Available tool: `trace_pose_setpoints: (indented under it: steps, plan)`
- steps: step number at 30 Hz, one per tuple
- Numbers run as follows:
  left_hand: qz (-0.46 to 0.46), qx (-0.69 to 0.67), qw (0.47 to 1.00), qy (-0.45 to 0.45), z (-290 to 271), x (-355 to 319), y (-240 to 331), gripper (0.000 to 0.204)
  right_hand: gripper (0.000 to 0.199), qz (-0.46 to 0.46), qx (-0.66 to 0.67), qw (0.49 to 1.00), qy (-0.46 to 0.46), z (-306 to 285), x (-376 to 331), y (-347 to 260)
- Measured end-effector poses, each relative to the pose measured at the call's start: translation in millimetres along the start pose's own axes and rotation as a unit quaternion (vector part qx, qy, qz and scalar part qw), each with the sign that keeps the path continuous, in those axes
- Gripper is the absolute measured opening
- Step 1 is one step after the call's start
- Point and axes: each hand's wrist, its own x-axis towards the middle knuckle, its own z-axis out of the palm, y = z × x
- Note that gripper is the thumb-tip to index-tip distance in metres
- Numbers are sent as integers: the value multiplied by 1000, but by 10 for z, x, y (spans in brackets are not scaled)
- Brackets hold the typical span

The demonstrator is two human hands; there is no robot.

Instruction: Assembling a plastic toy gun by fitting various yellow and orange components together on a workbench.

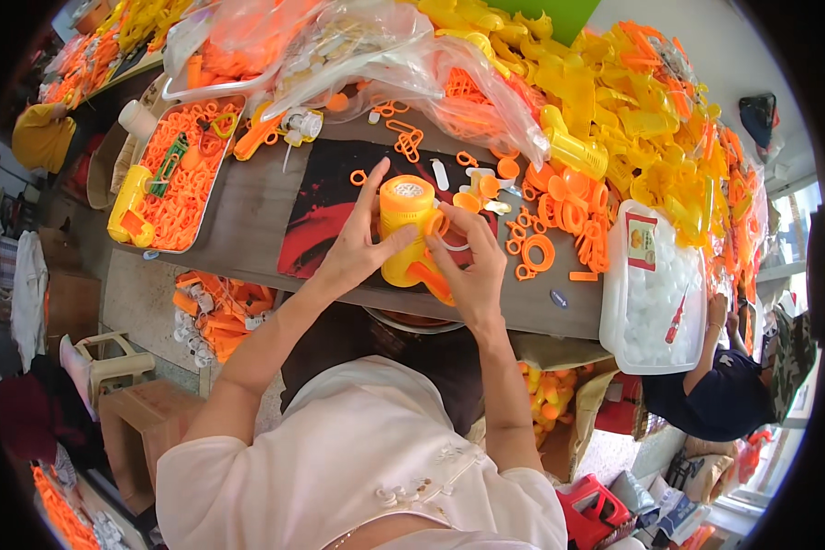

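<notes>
both hands grip the yellow toy point(411, 229) at the table's near edge: left hand point(357, 247) steadying, right hand point(467, 266) pinching an orange ring point(437, 223) onto it. seating that ring likely needs a firm push.

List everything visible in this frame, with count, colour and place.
Yellow plastic toy body with orange trigger: one, held over the table centre.
Orange plastic rings: many, loose on the table's right.
Yellow plastic toy shells: large heap, far right.
White tray of orange parts: one, left.
Clear tub of white balls: one, right edge.
Clear plastic bags: several, far side.
Brown wooden table: one.
Another person's hand: one, right.
Left hand, right hand: both grip the toy body.
</notes>
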Motion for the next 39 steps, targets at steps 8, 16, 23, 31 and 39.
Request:
trace_pose_setpoints:
  steps: [8, 16, 23, 31, 39]
  plan:
    - [82, 37, 996, 27, 108, 57, -169, 88, 33, 71, 158, 985, -20, 82, -115, 181]
    - [151, 35, 983, 96, 216, 40, -253, 68, 51, 193, 358, 912, -51, 400, -220, 175]
    - [140, 329, 934, -1, 32, 206, 55, 79, 67, 303, 511, 801, -73, 195, -108, 211]
    - [145, 600, 778, -120, -383, -23, 252, 90, 23, 63, -88, 992, -60, 61, 340, 368]
    - [63, 379, 923, 7, -613, -385, 8, 51, 16, -119, -416, 901, -30, 631, 1188, 1002]
